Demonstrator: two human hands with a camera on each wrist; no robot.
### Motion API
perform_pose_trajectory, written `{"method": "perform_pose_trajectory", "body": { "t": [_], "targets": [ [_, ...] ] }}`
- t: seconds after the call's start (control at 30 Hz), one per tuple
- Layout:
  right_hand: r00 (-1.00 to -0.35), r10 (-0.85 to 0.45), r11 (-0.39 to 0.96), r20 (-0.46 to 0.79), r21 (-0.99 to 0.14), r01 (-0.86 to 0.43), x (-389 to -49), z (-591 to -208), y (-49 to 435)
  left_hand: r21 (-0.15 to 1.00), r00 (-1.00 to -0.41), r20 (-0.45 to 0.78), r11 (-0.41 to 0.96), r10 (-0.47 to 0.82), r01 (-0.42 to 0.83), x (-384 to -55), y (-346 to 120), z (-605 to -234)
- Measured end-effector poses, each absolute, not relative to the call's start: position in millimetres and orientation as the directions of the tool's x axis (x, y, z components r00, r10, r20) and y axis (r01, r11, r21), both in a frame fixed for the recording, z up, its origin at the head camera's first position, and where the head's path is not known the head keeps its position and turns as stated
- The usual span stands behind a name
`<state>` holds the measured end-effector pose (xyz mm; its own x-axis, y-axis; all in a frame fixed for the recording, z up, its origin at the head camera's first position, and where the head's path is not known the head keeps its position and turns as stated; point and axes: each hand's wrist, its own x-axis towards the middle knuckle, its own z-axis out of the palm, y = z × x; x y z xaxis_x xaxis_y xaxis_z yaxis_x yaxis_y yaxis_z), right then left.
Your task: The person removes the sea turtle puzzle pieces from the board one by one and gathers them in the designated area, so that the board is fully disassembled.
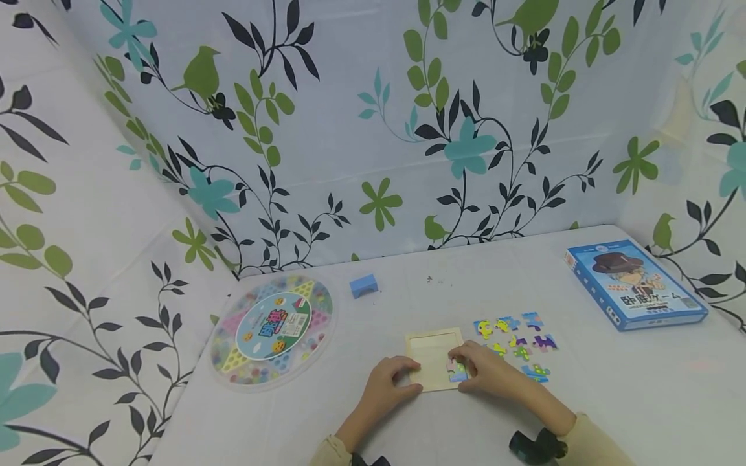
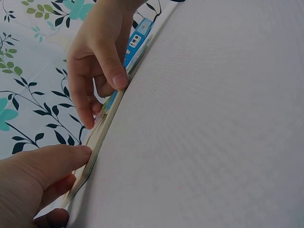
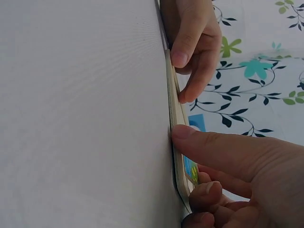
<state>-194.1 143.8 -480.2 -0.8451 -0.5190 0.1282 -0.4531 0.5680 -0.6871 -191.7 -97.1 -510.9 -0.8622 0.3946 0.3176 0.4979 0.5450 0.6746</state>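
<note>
A shallow wooden puzzle tray [image 1: 428, 382] lies on the table before me, with joined jigsaw pieces [image 1: 457, 370], pink, blue and green, in its lower right corner. My left hand [image 1: 387, 385] grips the tray's left side; in the left wrist view its thumb [image 2: 80, 151] lies on the rim. At the right side, my right hand [image 1: 489, 372] holds the tray, its thumb [image 3: 190, 135] against the near edge and its forefinger over the joined pieces. Several loose jigsaw pieces [image 1: 522, 353] with yellow, purple and green pictures are spread right of the tray.
A round clear game board [image 1: 320, 323] with colored beads lies at the left. Behind the tray sits a small blue block [image 1: 364, 286]. A blue game box [image 1: 641, 285] rests at the far right. Patterned cloth [image 1: 350, 129] hangs behind and beside the table.
</note>
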Motion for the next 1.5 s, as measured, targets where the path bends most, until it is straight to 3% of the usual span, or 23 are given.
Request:
{"method": "perform_pose_trajectory", "body": {
  "t": [0.73, 1.13, 1.5],
  "targets": [
    [-0.845, -0.519, 0.510, 0.130, -0.746, -0.428, -196, -483, 146, 0.687, -0.863, 0.310, 0.533, 0.400, 0.494, -190, -96, -508],
    [-0.834, -0.534, 0.576, 0.137, -0.663, -0.478, -195, -478, 148, 0.685, -0.865, 0.305, 0.539, 0.398, 0.490, -190, -96, -506],
    [-0.815, -0.572, 0.560, 0.099, -0.679, -0.475, -196, -472, 148, 0.693, -0.861, 0.316, 0.524, 0.398, 0.496, -191, -96, -508]
  ]
}}
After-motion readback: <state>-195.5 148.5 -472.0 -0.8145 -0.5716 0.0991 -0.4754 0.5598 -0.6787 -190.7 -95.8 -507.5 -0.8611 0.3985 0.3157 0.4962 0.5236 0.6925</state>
